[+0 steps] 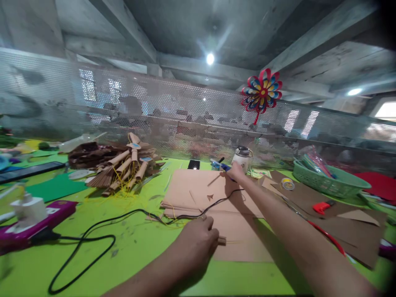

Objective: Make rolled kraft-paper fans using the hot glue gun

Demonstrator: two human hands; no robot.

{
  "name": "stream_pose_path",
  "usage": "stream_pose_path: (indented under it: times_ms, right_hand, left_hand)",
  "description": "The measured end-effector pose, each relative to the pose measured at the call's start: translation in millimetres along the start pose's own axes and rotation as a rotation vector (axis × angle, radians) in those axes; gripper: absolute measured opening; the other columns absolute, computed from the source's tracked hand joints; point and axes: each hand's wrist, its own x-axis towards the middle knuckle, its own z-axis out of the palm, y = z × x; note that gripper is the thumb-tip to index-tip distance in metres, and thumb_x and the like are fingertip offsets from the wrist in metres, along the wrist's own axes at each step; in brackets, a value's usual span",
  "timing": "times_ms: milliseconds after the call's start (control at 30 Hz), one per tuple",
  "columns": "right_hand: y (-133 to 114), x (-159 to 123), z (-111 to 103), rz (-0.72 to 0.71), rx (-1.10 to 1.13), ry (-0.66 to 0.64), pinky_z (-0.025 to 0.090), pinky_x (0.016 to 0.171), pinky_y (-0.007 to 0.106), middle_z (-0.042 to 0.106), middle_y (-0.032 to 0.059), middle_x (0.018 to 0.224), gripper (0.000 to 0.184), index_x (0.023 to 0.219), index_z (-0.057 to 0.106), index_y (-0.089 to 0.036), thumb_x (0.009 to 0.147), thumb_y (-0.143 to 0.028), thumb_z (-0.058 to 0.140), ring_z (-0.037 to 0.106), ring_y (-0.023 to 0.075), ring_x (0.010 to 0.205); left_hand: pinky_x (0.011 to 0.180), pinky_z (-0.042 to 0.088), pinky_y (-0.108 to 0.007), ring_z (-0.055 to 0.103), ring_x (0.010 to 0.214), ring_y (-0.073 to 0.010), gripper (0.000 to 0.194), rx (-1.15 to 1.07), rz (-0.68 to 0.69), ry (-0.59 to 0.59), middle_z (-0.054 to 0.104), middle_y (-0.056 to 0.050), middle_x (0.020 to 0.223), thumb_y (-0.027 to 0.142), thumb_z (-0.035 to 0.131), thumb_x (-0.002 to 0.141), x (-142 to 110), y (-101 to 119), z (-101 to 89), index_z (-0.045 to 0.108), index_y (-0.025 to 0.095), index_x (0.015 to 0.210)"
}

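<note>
My left hand (199,238) is closed on a small brown paper roll (222,240), low over a sheet of brown paper (241,245). A thin yellow string trails from the roll's end. My right hand (236,171) reaches forward, its fingers wrapped around a blue corded glue gun (225,167). The gun's nozzle points left, above a small blue container (215,165). A black cord (213,204) runs from near the right hand across a stack of brown paper (188,185) to the left. Beside the right hand stands a white jar with a dark lid (243,153).
At left lies a pile of brown paper rolls and yellow string (133,169). A purple power strip (62,212) with a white plug sits nearer. On the right are a green basket (334,181), a string spool (287,184) and a red-handled tool (321,207). A perforated screen (173,115) stands behind.
</note>
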Motion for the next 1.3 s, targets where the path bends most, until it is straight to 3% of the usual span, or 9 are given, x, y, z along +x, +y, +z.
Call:
stream_pose_path:
  times_ms: [133,267,400,500,667,800,1000,1167,1300]
  right_hand:
    - [16.2,-3.2,-27.0,0.079,0.411,-0.062,0.054,0.079,0.039,0.06,0.0082,0.115,0.031,0.119,0.056,-0.015,0.092,-0.032,0.057,0.062,0.0197,0.095]
    - [36.5,-29.9,-49.6,0.056,0.802,-0.103,0.054,0.071,0.033,0.064,0.0062,0.102,0.027,0.11,0.059,-0.013,0.092,-0.033,0.057,0.063,0.0158,0.082]
    - [54.8,-68.0,-73.6,-0.029,1.094,-0.196,0.05,0.061,0.028,0.066,0.0045,0.077,0.025,0.087,0.063,-0.012,0.072,-0.029,0.072,0.061,0.0147,0.063]
    - [63.1,-95.0,-89.4,-0.106,1.187,-0.314,0.051,0.067,0.03,0.069,0.0065,0.084,0.031,0.09,0.067,-0.015,0.064,-0.027,0.077,0.063,0.0175,0.071]
    - [79.8,-122.7,-93.7,-0.255,1.088,-0.53,0.048,0.075,0.032,0.071,0.0102,0.095,0.028,0.093,0.072,-0.015,0.078,-0.039,0.071,0.064,0.0202,0.083]
    - [96.4,-131.1,-87.0,-0.293,0.803,-0.597,0.043,0.063,0.028,0.072,0.0132,0.093,0.038,0.09,0.074,-0.013,0.086,-0.048,0.06,0.063,0.0212,0.083]
    - [103.8,-134.8,-97.9,-0.416,0.649,-0.687,0.04,0.057,0.025,0.072,0.0126,0.092,0.04,0.094,0.074,-0.015,0.089,-0.05,0.054,0.062,0.0186,0.077]
    - [95.6,-141.6,-105.9,-0.457,0.517,-0.73,0.04,0.056,0.026,0.071,0.0103,0.085,0.041,0.087,0.074,-0.014,0.089,-0.05,0.054,0.057,0.015,0.065]
    - [87.7,-149.4,-102.9,-0.483,0.472,-0.754,0.045,0.066,0.027,0.071,0.0094,0.085,0.04,0.084,0.074,-0.015,0.089,-0.05,0.053,0.06,0.0179,0.075]
  left_hand:
    - [0.063,0.036,-0.031,0.053,0.074,-0.019,0.03,0.004,-0.012,-0.007,0.057,-0.007,0.082,0.031,0.041,0.095,2.6,-2.1,0.1,0.063,0.017,0.079]
    - [0.065,0.039,-0.029,0.056,0.074,-0.0187,0.038,-0.039,-0.044,-0.038,0.06,-0.008,0.083,0.04,0.039,0.096,6.2,-5.6,-7.7,0.066,0.017,0.081]
    - [0.066,0.039,-0.026,0.059,0.076,-0.0185,0.033,-0.137,-0.074,-0.132,0.064,-0.008,0.087,0.035,0.042,0.094,16.1,-10.4,-22.8,0.068,0.017,0.087]
    - [0.064,0.038,-0.026,0.059,0.074,-0.0186,0.027,-0.216,-0.114,-0.235,0.067,-0.008,0.088,0.033,0.048,0.089,30.6,-14.4,-36.2,0.069,0.017,0.088]
    - [0.056,0.04,-0.025,0.056,0.059,-0.015,0.034,-0.557,-0.259,-0.444,0.065,-0.005,0.072,0.047,0.051,0.086,52.5,-24.7,-48.9,0.063,0.016,0.092]
    - [0.051,0.039,-0.024,0.051,0.051,-0.0123,0.044,-0.856,-0.322,-0.563,0.061,-0.002,0.062,0.06,0.052,0.082,51.6,-31.6,-43.1,0.057,0.016,0.081]
    - [0.042,0.034,-0.02,0.052,0.045,-0.0094,0.033,-1.133,-0.418,-0.719,0.061,-0.001,0.061,0.049,0.054,0.086,44.0,-42.9,-29.0,0.055,0.017,0.081]
    - [0.038,0.037,-0.017,0.055,0.045,-0.0091,0.024,-1.385,-0.45,-0.737,0.065,-0.003,0.064,0.036,0.052,0.09,42.1,-54.9,-21.6,0.056,0.014,0.08]
    - [0.033,0.034,-0.015,0.054,0.042,-0.0082,0.023,-1.514,-0.427,-0.727,0.066,-0.004,0.063,0.032,0.051,0.092,39.9,-62.0,-16.4,0.061,0.012,0.086]
